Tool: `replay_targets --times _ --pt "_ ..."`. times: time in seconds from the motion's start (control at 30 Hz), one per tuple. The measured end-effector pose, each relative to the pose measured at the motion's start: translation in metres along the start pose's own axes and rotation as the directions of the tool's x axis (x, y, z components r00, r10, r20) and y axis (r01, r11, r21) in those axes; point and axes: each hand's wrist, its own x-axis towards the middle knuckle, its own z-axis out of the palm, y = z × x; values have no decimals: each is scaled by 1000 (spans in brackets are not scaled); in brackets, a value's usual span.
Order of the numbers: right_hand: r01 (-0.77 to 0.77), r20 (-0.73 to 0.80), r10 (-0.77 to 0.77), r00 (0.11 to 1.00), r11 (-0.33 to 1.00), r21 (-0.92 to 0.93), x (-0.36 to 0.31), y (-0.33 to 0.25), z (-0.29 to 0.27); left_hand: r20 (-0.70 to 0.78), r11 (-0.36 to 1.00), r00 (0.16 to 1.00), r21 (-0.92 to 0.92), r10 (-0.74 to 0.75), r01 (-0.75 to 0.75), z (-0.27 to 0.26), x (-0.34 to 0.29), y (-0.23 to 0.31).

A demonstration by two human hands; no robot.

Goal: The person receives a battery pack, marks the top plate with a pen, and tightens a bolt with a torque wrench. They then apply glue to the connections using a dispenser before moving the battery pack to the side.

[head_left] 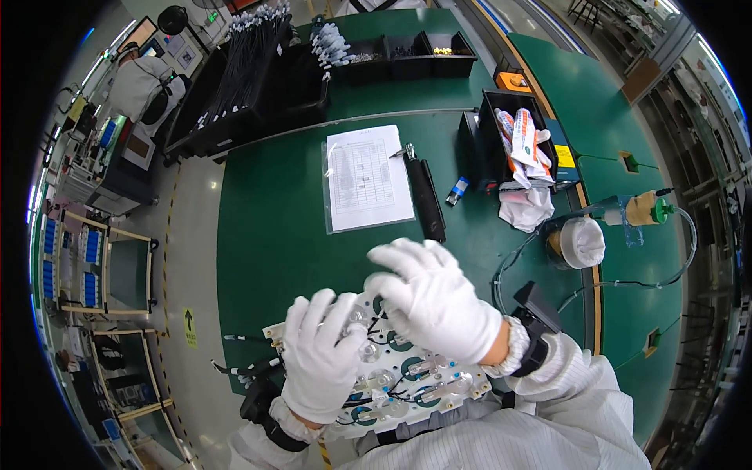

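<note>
A white panel (479, 385) fitted with clear tube-like and rounded parts lies at the table's near edge, black wires running across it. Over its left part is my white-gloved left hand (319, 362), fingers stretched and spread apart, the thumb close to a clear rounded part (368, 351). My right hand (442, 301), also gloved, reaches across the panel's far edge with its fingers bent. Its thumb and fingertips come together beside a dark wire; what they pinch, if anything, is hidden. Black cables (254, 370) stick out at the panel's left side.
A printed sheet (368, 180) lies ahead, beside a pen (403, 151) and a black tool (427, 200). To the right stand a black bin with tubes (523, 137), a white-lined cup (583, 243) and a coiled hose (693, 243). Cable-filled black bins (251, 129) are at the back.
</note>
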Motion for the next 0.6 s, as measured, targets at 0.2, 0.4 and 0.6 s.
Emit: replay_targets --times 0.2,0.4,0.6 --pt "-190 -5 191 982 980 -52 -14 -11 15 132 896 920 -210 -369 390 1 4 1" --pt "-248 35 256 966 958 -145 -11 -21 14 221 859 890 -250 -398 447 -5 10 -4" --pt "-209 -101 231 968 959 193 -21 -3 8 123 876 931 -315 -345 366 -9 15 -4"
